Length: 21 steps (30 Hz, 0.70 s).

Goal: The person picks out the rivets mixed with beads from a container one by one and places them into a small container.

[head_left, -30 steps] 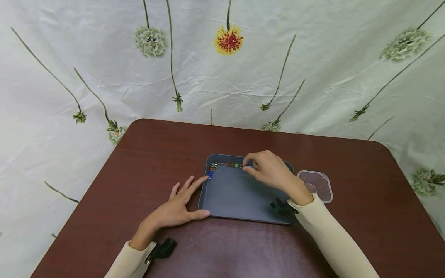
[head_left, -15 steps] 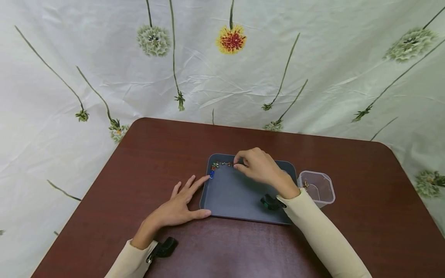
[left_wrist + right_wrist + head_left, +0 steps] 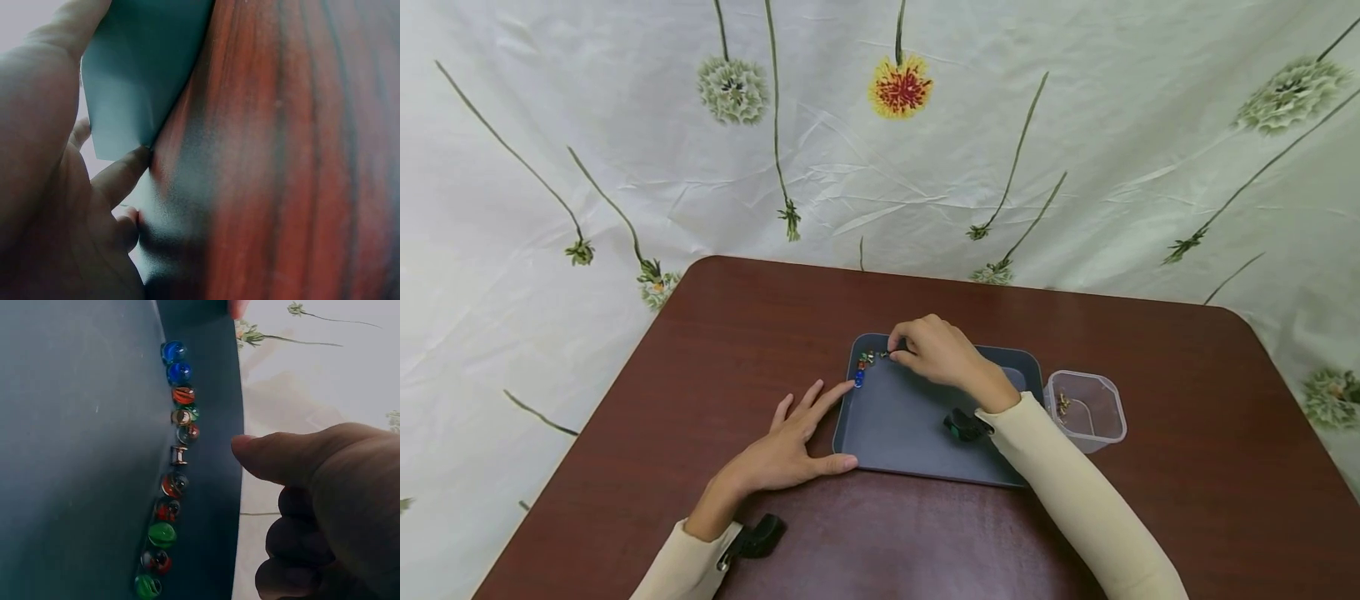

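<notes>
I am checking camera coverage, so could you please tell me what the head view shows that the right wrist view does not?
Only the head view shows the left hand resting flat on the table against the tray's corner, and the clear container beside the tray. Only the right wrist view shows the marbles singly: blue, orange, green, lined along the tray's wall, with a small metal piece among them. Both show the grey tray and the right hand near the marbles.
</notes>
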{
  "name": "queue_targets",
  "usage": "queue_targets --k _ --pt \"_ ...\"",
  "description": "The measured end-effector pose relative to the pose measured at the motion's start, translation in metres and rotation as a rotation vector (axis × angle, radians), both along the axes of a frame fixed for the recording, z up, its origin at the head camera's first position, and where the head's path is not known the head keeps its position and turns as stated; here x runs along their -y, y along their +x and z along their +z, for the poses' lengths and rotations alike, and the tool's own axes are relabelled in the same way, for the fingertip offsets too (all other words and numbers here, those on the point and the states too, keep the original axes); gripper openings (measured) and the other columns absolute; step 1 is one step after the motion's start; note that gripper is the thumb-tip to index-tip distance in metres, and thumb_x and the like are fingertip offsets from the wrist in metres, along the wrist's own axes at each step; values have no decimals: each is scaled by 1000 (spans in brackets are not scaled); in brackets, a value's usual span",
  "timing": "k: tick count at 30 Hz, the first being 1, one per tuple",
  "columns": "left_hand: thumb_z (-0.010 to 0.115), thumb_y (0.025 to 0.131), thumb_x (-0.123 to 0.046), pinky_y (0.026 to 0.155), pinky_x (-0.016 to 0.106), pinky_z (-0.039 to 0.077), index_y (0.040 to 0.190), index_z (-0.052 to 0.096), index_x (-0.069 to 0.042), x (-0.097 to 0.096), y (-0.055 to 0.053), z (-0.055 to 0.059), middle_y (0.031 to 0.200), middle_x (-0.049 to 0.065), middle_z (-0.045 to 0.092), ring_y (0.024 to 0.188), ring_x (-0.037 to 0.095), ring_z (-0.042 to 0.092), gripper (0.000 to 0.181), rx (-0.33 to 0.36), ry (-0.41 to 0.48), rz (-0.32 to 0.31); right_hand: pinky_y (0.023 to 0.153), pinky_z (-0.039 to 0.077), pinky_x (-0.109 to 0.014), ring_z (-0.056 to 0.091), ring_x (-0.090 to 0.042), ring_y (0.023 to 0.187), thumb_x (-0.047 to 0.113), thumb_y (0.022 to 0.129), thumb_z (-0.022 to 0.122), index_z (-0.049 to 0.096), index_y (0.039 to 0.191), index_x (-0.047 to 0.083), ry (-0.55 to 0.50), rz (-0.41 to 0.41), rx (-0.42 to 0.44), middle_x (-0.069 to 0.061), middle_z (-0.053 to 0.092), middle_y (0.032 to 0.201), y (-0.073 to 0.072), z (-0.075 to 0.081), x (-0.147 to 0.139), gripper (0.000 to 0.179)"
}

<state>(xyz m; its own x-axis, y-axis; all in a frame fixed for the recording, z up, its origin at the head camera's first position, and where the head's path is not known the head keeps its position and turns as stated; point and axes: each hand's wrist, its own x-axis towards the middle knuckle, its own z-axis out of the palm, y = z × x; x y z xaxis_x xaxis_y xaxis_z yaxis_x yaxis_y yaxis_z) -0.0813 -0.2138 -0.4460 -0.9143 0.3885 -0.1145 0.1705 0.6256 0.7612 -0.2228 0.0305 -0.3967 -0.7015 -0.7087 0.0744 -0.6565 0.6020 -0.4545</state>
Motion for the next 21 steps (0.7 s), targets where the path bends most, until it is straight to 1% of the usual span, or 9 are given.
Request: queue_targets --k 5,9,14,21 --pt "74 88 -50 116 65 -10 161 18 -34 0 0 1 167 9 21 156 37 2 94 2 5 -2 45 27 -20 36 -8 46 18 96 71 75 108 13 14 46 14 4 44 54 -4 -2 8 14" --pt "74 88 -51 117 65 -10 161 18 -35 0 -1 1 167 7 21 156 37 2 94 -2 6 -6 46 27 -20 35 -8 46 16 96 70 74 108 14 15 75 25 4 44 53 -5 -4 14 13" --pt "75 88 -50 117 65 -9 161 19 -34 0 -1 1 166 7 22 156 37 3 94 -15 4 -10 47 28 -20 34 -8 47 15 97 68 74 106 15 40 101 36 4 44 53 -8 -9 18 11" --pt "75 88 -50 117 64 -10 161 18 -36 1 0 0 166 6 22 156 36 2 94 -9 5 -3 49 30 -21 36 -8 48 14 97 67 75 106 15 42 120 28 3 48 55 -11 -15 24 12"
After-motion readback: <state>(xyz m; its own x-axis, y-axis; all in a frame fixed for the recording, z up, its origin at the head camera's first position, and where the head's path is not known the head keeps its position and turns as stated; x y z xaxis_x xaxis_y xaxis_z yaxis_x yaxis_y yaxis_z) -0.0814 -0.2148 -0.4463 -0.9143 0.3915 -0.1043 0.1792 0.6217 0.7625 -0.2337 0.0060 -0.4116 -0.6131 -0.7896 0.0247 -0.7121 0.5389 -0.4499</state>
